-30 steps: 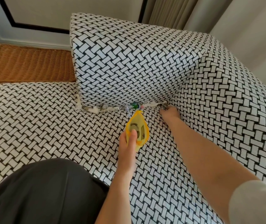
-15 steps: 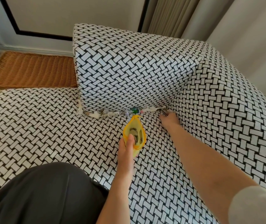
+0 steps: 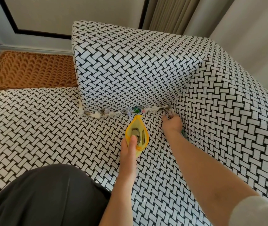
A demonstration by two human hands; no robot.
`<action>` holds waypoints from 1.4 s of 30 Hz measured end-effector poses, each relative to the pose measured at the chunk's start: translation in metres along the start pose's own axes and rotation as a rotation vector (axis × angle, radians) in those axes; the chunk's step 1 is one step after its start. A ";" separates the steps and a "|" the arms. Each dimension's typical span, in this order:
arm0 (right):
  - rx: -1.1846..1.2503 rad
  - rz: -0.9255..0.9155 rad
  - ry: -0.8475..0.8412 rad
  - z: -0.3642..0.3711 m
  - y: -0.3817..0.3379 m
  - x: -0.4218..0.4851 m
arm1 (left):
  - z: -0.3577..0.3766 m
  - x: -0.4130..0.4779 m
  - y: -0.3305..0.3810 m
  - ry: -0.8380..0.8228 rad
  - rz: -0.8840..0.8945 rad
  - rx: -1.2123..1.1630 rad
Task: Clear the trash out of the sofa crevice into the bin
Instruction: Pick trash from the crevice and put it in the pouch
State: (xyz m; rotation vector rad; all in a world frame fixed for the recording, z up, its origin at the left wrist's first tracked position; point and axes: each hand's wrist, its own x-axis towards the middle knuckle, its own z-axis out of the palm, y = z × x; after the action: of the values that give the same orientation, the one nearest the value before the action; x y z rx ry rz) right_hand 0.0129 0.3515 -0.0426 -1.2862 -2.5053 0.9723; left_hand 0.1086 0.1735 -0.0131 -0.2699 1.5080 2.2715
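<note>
Scraps of white paper and coloured wrappers (image 3: 113, 113) line the crevice between the sofa seat (image 3: 40, 128) and the back cushion (image 3: 130, 70). My left hand (image 3: 129, 149) holds a small yellow pouch (image 3: 137, 132) open on the seat; several coins show inside it. My right hand (image 3: 172, 123) is at the crevice's right end, in the corner, fingers closed around a small greyish piece (image 3: 170, 112). A green-tinted scrap (image 3: 183, 133) peeks out beside my right wrist.
A brown wicker tray (image 3: 32, 70) sits behind the seat at the left. The sofa arm (image 3: 227, 111) rises at the right, with curtains behind it. My dark-clothed lap (image 3: 45, 198) fills the lower left.
My right hand has pulled back a little from the corner of the crevice toward me. The left hand and pouch have stayed in about the same place.
</note>
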 end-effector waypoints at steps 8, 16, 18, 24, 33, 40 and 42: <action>-0.126 -0.031 -0.023 -0.004 -0.004 -0.005 | 0.000 0.001 -0.002 0.002 0.007 -0.007; 0.027 -0.240 0.094 -0.003 0.021 -0.037 | -0.003 -0.003 -0.010 0.034 -0.064 -0.016; 0.040 -0.273 0.077 -0.008 0.024 -0.047 | -0.003 -0.007 -0.011 0.041 -0.072 -0.032; 0.181 -0.268 -0.114 -0.023 0.042 -0.090 | -0.001 -0.026 -0.012 0.059 -0.123 0.060; 0.758 -0.232 -0.562 -0.079 0.025 -0.160 | 0.001 -0.051 -0.020 0.070 -0.098 0.198; 0.378 -0.658 -0.579 -0.096 0.001 -0.169 | 0.001 -0.049 -0.024 0.066 -0.067 0.197; 0.366 -0.636 -0.504 -0.092 0.004 -0.163 | 0.000 -0.047 -0.023 0.069 -0.083 0.190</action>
State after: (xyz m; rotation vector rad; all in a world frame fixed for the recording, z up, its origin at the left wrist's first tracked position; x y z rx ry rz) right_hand 0.1545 0.2706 0.0496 -0.1124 -2.5997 1.5934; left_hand 0.1604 0.1709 -0.0151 -0.3515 1.7012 2.0565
